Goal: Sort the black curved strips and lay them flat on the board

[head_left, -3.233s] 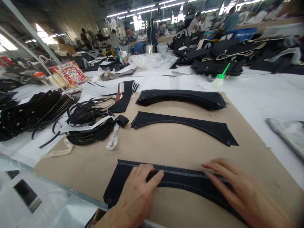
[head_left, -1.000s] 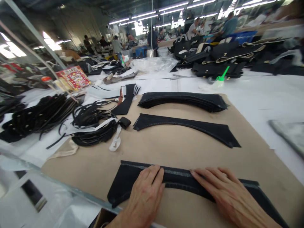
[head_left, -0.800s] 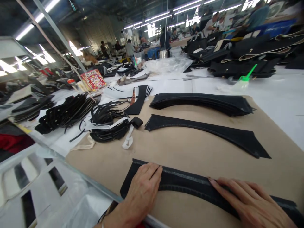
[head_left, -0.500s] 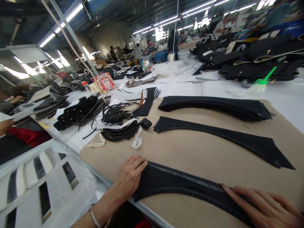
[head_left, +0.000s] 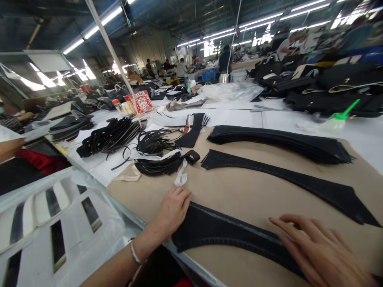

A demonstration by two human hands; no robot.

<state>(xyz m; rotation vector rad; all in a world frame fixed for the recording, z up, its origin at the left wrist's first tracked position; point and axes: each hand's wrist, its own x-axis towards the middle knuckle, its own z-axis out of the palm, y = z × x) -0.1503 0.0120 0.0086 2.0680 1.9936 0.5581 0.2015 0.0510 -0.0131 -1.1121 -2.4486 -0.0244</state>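
A black curved panel, of fabric or leather, lies on the tan board at the near edge, with a shiny greyish band along its upper edge. My left hand is closed at its left end, the fingertips over the corner. Over the panel's right part is my right hand, its fingers stretched out and holding nothing. Part of the panel's right end is hidden beneath it. A second curved panel lies farther back, and behind that is a stack of similar black panels.
Coiled black strips lie left of the panels, beside black stacked pieces. A bottle with a green spout stands back right, near black bags. At left, a plastic-covered surface adjoins the table. Other people work farther off.
My right hand has lifted slightly off the panel's upper edge, its fingers spreading. My left hand stays at the panel's left end. The view has shifted a little.
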